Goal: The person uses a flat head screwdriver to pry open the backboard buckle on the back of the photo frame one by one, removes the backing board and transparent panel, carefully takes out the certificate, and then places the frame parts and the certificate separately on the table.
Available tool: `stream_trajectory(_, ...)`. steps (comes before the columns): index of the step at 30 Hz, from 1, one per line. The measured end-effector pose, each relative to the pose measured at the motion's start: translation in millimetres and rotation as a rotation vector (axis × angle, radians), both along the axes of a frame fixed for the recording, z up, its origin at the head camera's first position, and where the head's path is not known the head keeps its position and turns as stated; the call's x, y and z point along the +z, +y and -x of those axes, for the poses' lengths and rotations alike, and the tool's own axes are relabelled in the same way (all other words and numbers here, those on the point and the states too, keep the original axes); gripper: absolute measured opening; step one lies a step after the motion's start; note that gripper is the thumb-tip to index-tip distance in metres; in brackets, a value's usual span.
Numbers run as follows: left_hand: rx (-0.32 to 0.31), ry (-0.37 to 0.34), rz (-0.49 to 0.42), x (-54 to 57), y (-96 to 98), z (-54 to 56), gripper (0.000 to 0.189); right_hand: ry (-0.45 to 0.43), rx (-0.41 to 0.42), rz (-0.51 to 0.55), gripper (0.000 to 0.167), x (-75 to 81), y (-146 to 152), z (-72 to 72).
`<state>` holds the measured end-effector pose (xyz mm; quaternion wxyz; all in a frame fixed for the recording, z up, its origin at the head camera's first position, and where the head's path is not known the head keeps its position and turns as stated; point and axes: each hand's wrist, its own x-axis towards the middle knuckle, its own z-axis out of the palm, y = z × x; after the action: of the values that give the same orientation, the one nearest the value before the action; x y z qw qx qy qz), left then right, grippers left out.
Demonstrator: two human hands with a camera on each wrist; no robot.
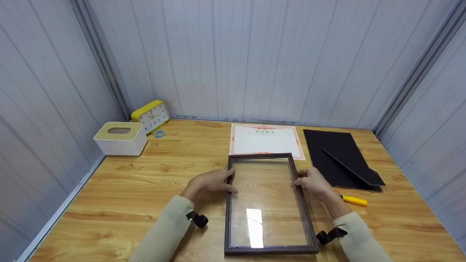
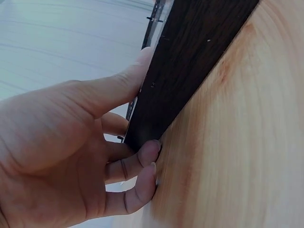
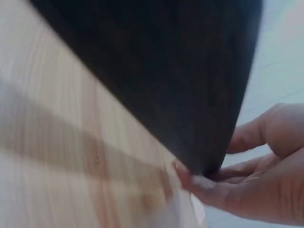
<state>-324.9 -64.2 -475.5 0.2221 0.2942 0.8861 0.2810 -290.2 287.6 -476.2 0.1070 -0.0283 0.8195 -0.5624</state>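
Observation:
A dark brown picture frame (image 1: pixel 264 156) with a clear pane lies lengthwise on the wooden table (image 1: pixel 145 189) in the head view. My left hand (image 1: pixel 214 183) grips its left rail, thumb on top and fingers curled under the edge; in the left wrist view the left hand (image 2: pixel 85 156) pinches the dark frame (image 2: pixel 185 61). My right hand (image 1: pixel 312 182) grips the right rail the same way. The right wrist view shows the right hand's fingers (image 3: pixel 223 187) under the blurred frame (image 3: pixel 171 80).
A certificate sheet (image 1: pixel 266 140) lies beyond the frame. A black backing board (image 1: pixel 336 156) with its stand flap lies at the right, a yellow-handled tool (image 1: pixel 354 200) by it. At the far left stand a white tissue box (image 1: pixel 120 138), a yellow clock (image 1: pixel 151 115) and a blue ring (image 1: pixel 159 133).

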Motion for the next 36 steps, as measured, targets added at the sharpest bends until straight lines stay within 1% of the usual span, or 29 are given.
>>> stream_trajectory(2, 0.013, -0.011, 0.004, 0.0, 0.0, -0.3, 0.078, -0.062, 0.003, 0.136, 0.052, -4.0, 6.8, 3.3)
stream_trajectory(3, 0.014, -0.014, 0.001, -0.4, 0.0, -0.2, 0.078, -0.091, 0.011, 0.199, 0.055, -6.4, 9.9, 5.2)
stream_trajectory(4, 0.015, -0.02, -0.002, -0.7, -0.4, 0.0, 0.082, -0.12, 0.019, 0.26, 0.058, -8.9, 12.5, 7.0)
stream_trajectory(5, 0.015, -0.022, -0.004, -1.0, -0.9, -0.2, 0.086, -0.147, 0.026, 0.311, 0.057, -11.0, 14.8, 8.1)
stream_trajectory(9, -0.004, -0.049, -0.027, -2.5, -4.1, 1.0, 0.09, -0.242, 0.062, 0.458, 0.048, -15.8, 17.2, 11.4)
stream_trajectory(11, 0.002, -0.092, -0.054, -2.9, -5.7, 2.3, 0.089, -0.273, 0.06, 0.503, 0.045, -17.1, 15.9, 11.5)
stream_trajectory(14, 0.029, -0.155, -0.108, -3.2, -7.2, 5.3, 0.081, -0.3, 0.041, 0.53, 0.046, -17.9, 12.5, 11.1)
stream_trajectory(16, 0.062, -0.188, -0.141, -3.5, -8.0, 6.6, 0.077, -0.307, 0.018, 0.536, 0.046, -17.9, 10.3, 10.8)
stream_trajectory(18, 0.093, -0.19, -0.148, -3.6, -8.5, 6.9, 0.075, -0.305, 0.011, 0.522, 0.044, -17.9, 8.5, 11.0)
stream_trajectory(21, 0.139, -0.194, -0.148, -3.8, -9.0, 6.1, 0.073, -0.287, 0.021, 0.495, 0.039, -17.5, 6.3, 11.2)
stream_trajectory(25, 0.156, -0.208, -0.194, -3.4, -8.2, 5.5, 0.062, -0.262, 0.058, 0.477, 0.036, -16.5, 5.1, 11.4)
stream_trajectory(28, 0.152, -0.193, -0.218, -3.7, -8.1, 5.2, 0.055, -0.267, 0.065, 0.488, 0.038, -16.4, 4.6, 11.1)
stream_trajectory(30, 0.166, -0.18, -0.207, -3.5, -8.6, 4.1, 0.054, -0.277, 0.054, 0.5, 0.04, -16.7, 4.1, 10.7)
stream_trajectory(32, 0.179, -0.185, -0.204, -3.4, -9.0, 3.1, 0.055, -0.284, 0.045, 0.504, 0.043, -16.8, 3.2, 10.2)
stream_trajectory(36, 0.206, -0.223, -0.217, -3.9, -9.5, 1.9, 0.057, -0.295, 0.022, 0.506, 0.048, -16.1, 1.8, 9.2)
